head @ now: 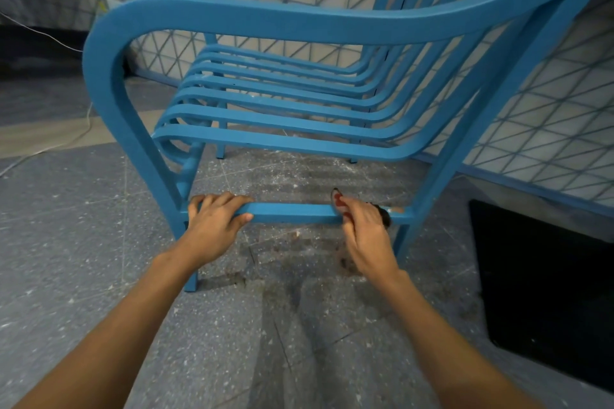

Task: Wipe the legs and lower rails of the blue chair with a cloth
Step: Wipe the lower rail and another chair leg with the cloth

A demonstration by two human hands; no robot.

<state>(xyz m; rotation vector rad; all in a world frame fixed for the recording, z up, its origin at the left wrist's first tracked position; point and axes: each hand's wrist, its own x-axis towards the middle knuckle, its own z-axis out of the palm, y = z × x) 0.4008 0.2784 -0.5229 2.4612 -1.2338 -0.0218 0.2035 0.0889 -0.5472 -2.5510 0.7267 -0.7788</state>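
A blue slatted chair (299,20) fills the view, seen from its side. Its lower side rail (292,212) runs between the front leg (191,272) and the back leg (403,239). My left hand (216,219) grips the left end of that rail, fingers curled over the top and thumb beneath. My right hand (363,236) holds a small cloth (339,204), pale with red marks and a dark part, against the rail's right end. Most of the cloth is hidden under my fingers.
The floor (99,242) is grey speckled tile, with dusty and rust-coloured stains under the chair. A white tiled wall (548,129) stands behind. A white cable (66,139) trails at the left. A dark mat or opening (548,302) lies at the right.
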